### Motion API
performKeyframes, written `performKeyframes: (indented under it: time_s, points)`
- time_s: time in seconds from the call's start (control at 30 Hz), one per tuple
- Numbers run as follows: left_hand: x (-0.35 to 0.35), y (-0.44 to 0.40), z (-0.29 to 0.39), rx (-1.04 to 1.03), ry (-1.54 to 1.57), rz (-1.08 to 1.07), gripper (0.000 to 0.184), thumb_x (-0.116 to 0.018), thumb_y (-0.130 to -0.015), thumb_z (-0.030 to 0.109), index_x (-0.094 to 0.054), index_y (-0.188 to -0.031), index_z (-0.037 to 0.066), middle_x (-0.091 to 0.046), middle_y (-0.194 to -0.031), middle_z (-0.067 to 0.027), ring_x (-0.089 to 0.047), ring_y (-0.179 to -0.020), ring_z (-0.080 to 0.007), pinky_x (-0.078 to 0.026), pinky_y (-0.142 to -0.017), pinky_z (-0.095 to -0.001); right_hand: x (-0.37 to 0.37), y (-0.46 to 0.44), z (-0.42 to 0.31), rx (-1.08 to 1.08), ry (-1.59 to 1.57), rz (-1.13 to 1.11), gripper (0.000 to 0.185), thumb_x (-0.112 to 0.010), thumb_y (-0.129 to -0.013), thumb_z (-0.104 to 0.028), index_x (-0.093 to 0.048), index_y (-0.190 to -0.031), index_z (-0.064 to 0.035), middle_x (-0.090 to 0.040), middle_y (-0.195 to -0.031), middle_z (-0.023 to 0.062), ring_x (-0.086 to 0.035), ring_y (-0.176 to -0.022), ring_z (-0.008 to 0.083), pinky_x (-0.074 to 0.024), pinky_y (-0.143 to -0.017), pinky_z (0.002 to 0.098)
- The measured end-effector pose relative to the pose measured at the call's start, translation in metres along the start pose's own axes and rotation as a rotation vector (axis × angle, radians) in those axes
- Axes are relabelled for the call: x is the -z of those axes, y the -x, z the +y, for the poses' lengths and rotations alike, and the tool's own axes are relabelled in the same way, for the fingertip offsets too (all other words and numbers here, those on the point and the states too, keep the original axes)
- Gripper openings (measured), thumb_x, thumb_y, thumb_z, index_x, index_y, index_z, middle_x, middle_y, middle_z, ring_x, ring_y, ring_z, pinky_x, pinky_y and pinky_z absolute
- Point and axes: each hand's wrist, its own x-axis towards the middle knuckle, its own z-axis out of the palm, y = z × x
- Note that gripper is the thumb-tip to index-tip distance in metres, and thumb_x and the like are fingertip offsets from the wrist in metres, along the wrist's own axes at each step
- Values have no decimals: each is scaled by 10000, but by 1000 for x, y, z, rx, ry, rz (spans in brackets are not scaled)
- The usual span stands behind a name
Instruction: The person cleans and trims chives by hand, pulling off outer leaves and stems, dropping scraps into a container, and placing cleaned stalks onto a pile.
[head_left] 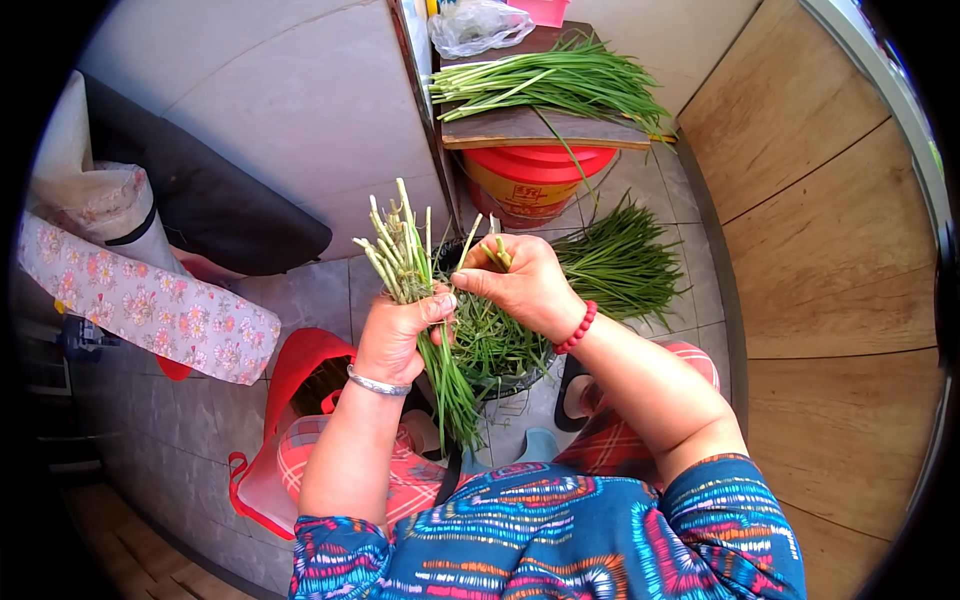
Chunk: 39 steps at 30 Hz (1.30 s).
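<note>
My left hand (pixel 390 340) is closed round a bunch of garlic chives (pixel 402 255), the pale cut ends pointing up and the green leaves hanging below the fist. Dry, stringy bits cling to the stems. Beside it, my right hand (pixel 528 288) pinches with thumb and forefinger at the edge of the bunch, and a few short chive stalks (pixel 497 257) stick out between its curled fingers. Under both hands stands a dark bin (pixel 515 385) filled with green leafy scraps (pixel 490 345). More chives (pixel 630 262) lie in a heap on the floor, right of the bin.
At the back, a wooden board (pixel 545 125) over a red bucket (pixel 530 180) carries a large pile of chives (pixel 550 80) and a clear plastic bag (pixel 475 28). A red bag (pixel 300 370) stands left of my knees. Flowered rolled material (pixel 160 300) leans at the left; wooden panels (pixel 830 270) line the right.
</note>
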Motion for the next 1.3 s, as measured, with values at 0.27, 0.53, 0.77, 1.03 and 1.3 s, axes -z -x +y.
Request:
performKeyframes:
  time_s: [0.27,0.53,0.77,1.03,1.3]
  points:
    - [0,0,1,2,-14,5,166,-637,-687,91,-513,-778,29,-495,-627,-29,-430,-470,-104,-402,-457,-258,5,-1,-3,-46,-124,-57,104,-605,-733,-86,-561,-699,1,-558,-619,13,-488,-591,62,-413,-545,221]
    - [-2,2,3,53,56,-11,177,-627,-689,101,-523,-806,19,-517,-635,-52,-462,-491,-133,-405,-460,-280,9,-1,-13,193,251,-66,70,-590,-710,-61,-550,-705,-3,-537,-598,71,-509,-570,124,-414,-546,261]
    - [-1,2,3,40,49,-39,182,-617,-690,123,-522,-802,15,-510,-626,-57,-459,-490,-143,-390,-466,-291,9,-1,-19,342,480,44,69,-584,-670,-57,-530,-666,-13,-519,-605,114,-526,-562,227,-413,-530,300]
    - [0,5,8,68,61,-76,160,-609,-685,115,-516,-783,29,-492,-615,-57,-448,-484,-145,-380,-473,-296,24,-4,-31,274,393,286,66,-552,-665,-38,-495,-639,-17,-492,-549,70,-476,-500,138,-393,-484,266]
    - [6,3,10,48,62,-95,145,-605,-690,106,-516,-777,31,-489,-599,-52,-446,-472,-142,-379,-470,-302,44,-6,-33,234,184,441,150,-413,-776,-91,-458,-639,-50,-449,-565,-20,-388,-485,44,-315,-437,187]
